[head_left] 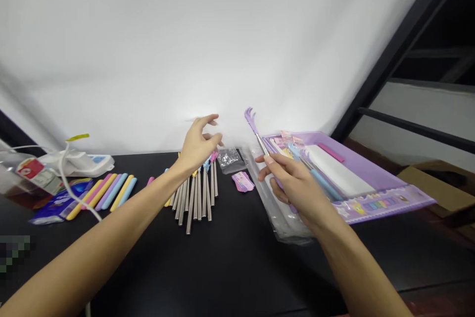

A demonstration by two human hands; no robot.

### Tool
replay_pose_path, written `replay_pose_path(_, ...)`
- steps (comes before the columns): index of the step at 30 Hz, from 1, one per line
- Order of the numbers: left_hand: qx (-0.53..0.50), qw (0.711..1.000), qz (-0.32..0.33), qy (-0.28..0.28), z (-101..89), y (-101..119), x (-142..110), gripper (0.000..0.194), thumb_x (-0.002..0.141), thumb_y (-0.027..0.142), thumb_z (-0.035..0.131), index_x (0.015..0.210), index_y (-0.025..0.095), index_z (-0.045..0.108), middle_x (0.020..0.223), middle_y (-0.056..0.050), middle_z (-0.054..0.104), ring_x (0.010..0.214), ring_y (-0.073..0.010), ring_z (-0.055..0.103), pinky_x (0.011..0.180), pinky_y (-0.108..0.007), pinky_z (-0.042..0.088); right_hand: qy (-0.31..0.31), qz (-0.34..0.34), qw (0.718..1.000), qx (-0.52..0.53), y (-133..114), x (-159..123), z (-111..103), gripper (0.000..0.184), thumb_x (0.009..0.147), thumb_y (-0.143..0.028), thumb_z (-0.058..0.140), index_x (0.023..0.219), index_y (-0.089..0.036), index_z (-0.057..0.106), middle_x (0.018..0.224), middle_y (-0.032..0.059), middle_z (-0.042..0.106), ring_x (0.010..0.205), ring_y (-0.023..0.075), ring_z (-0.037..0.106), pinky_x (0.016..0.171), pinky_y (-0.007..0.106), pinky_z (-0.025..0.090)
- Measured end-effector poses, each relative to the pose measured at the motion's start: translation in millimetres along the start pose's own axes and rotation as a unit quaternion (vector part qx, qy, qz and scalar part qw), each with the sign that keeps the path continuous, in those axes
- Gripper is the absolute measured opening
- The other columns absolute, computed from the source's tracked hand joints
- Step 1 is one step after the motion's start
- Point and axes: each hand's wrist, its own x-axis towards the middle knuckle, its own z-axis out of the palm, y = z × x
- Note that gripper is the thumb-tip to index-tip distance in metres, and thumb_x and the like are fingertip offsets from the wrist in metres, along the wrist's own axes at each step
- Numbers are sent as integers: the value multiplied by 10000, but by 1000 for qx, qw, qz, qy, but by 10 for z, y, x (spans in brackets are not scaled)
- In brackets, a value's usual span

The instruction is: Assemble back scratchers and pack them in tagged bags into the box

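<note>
My right hand (293,181) is closed around a back scratcher (256,126) with a purple claw head and a metal shaft, tilted up and to the left. My left hand (200,141) is raised with its fingers apart and holds nothing. Below it on the black table lies a bundle of metal rods (196,198), some with coloured ends; my forearm hides part of them. Between the hands are a small clear bag (230,159) and a pink-purple card (243,181). Under my right hand lie clear plastic sleeves (276,215).
A purple box (356,163) at the right holds more scratchers and a white sheet. Several coloured handles (107,192) lie in a row at the left, beside a blue packet (63,203), a white power strip (79,162) and its cable. A white wall rises behind the table.
</note>
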Motion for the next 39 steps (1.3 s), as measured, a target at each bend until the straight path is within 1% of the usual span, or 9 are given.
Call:
replay_pose_path(2,-7,1000,2,-8,-223,27,-161,649,777,151,714,1391,221,516,1362,-121,520,707,-92,668,627,-251,563,-53,9,998,38,-106,81,111,394,927,-516,563,1123,-176,594,643,-12,622,375,58,308,401,237,257)
replay_pose_path(4,-13,1000,3,-4,-390,-29,-317,696,757,202,769,1402,231,507,1388,-121,530,766,-103,678,702,-262,581,-90,1,995,35,-156,150,219,404,910,-509,613,1147,-187,561,620,-25,630,383,59,334,415,227,282)
replay_pose_path(9,-14,997,-35,69,-610,-358,-580,270,861,346,702,1055,159,721,1022,-84,736,928,-204,710,846,-314,580,-179,-19,983,-31,-33,194,296,410,885,-526,660,1125,-199,603,712,-10,651,457,78,455,451,230,359)
replay_pose_path(12,14,995,-39,87,-677,-472,-635,265,890,351,661,1071,167,721,1042,-85,724,940,-216,716,792,-307,597,-195,-7,973,-120,98,159,221,441,885,-547,654,1150,-194,653,700,4,654,463,95,486,451,243,372)
replay_pose_path(16,16,998,-18,56,-711,-473,-654,480,820,276,735,1280,209,615,1306,-102,612,933,-180,722,781,-286,617,-189,10,965,-181,202,146,131,498,879,-550,658,1202,-173,695,765,54,715,488,117,524,482,275,427)
replay_pose_path(19,12,998,-29,58,-702,-435,-670,450,825,277,735,1257,227,618,1318,-80,625,805,-138,733,803,-290,621,-191,15,962,-196,231,165,117,526,868,-545,670,1218,-154,714,797,77,736,501,126,540,487,286,450)
replay_pose_path(27,38,996,-56,53,-690,-383,-707,513,835,335,742,1320,233,614,1209,-72,710,793,-188,758,783,-302,626,-179,19,962,-207,248,170,175,494,871,-545,660,1175,-165,745,820,80,744,500,117,541,467,264,446)
replay_pose_path(34,112,992,-26,58,-677,-370,-738,509,844,321,727,1335,232,627,863,-31,748,886,-236,746,902,-385,606,-186,8,959,-215,294,171,195,468,862,-504,677,1157,-152,768,748,64,721,506,120,527,440,250,430)
replay_pose_path(39,119,990,-40,63,-678,-368,-746,512,851,318,711,1348,236,619,803,-22,730,750,-224,753,825,-384,625,-175,3,960,-219,304,174,212,436,843,-490,695,1118,-166,791,736,63,723,511,128,528,422,249,415)
